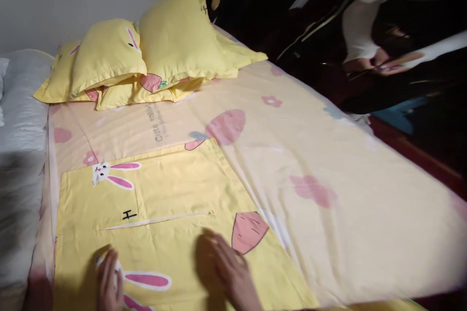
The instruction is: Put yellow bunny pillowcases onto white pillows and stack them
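A yellow fabric cover (175,189) with printed rabbits and carrots lies spread flat on the bed, with a white zipper (156,221) across its middle. Over its lower left part is my left hand (109,282), fingers extended and held together, beside a printed rabbit face. My right hand (233,269) reaches over the cover below the zipper's right end, near the printed carrot. Its fingers are stretched out too, and a dark shadow falls beside it. Neither hand grips anything. Whether the palms touch the cloth I cannot tell.
Yellow pillows (175,34) are piled at the bed's far end by the wall. A peach sheet (346,214) with pink prints covers the bed. Grey-white bedding (25,116) lies along the left. At upper right, another person's hands (386,63) hold something thin.
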Demonstrator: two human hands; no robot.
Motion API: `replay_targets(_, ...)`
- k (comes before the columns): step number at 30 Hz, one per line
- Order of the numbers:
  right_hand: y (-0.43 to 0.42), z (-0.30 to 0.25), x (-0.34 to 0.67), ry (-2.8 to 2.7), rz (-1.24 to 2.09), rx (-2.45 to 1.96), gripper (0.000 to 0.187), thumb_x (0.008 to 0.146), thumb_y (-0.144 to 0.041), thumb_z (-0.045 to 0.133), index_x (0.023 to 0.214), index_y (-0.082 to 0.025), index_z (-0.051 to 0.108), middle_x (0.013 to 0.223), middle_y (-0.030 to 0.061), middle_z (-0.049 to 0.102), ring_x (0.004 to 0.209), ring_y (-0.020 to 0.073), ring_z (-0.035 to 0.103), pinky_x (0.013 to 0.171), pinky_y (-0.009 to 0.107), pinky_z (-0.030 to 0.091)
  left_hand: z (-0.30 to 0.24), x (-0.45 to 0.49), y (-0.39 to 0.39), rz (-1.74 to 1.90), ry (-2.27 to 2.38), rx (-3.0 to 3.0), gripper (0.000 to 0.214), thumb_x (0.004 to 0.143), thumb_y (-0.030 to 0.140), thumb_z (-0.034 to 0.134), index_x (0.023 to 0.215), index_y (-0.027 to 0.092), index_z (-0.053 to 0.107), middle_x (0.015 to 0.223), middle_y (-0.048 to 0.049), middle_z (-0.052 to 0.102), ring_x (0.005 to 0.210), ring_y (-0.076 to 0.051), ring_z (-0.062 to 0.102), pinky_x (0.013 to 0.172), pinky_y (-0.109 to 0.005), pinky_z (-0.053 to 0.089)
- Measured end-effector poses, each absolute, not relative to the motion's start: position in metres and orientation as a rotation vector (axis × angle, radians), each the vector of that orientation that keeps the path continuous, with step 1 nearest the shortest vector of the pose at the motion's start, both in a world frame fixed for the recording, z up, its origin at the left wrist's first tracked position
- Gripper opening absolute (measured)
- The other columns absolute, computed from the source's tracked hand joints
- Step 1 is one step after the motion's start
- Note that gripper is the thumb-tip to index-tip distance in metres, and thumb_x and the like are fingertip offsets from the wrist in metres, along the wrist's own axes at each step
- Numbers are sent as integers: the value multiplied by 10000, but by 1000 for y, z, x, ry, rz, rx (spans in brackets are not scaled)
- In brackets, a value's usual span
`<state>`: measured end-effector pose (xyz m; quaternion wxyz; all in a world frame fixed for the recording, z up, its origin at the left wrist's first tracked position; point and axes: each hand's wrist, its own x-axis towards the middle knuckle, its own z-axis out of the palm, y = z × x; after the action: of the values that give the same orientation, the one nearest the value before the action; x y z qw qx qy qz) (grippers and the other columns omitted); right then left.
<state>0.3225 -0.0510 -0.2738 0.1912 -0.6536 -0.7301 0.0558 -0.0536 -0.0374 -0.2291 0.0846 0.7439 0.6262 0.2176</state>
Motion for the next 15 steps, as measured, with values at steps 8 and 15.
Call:
replay_targets(8,31,-252,193,-2200,655,-1562,524,897,-191,436,1417,-160,493,1408,141,556,1320,278,457,1052,431,313,-245,20,40,370,1752,2469,385,952,189,439,1306,185,591,1299,-103,664,1212,-233,596,1038,-408,445)
replay_targets(15,91,-234,223,-1910,810,-1643,273,945,-168,394,1004,-188,660,950,87,701,894,228,597,807,348,439,-229,4,80,398,1833,2172,364,917,220,453,1225,180,643,1222,-133,696,1170,-271,623,1019,-468,491)
